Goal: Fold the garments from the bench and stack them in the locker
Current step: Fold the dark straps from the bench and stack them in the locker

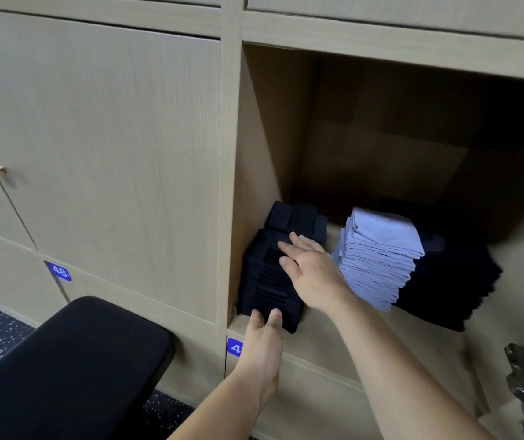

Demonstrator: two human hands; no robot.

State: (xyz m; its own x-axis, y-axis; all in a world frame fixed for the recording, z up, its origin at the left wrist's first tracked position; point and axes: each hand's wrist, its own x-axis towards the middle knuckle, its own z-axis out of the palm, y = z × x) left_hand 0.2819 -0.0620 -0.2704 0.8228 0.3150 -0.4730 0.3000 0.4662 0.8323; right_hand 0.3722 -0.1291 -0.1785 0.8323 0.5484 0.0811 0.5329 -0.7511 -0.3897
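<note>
If pressed unevenly from the front, risks skewing the stack of folded navy garments (264, 281) — tall, soft, likely to slump toward the light-blue stack (378, 258) just beside it. Sits at the left of the open locker (260, 138), against its wall. Right hand (311, 271) flat on top, fingers straight; left hand (262, 344) open, fingertips touching the lower front edge — gripping nothing.

Both forearms bare to the frame's edge; left hand (262, 344) and right hand (310, 268) likewise bare
</note>
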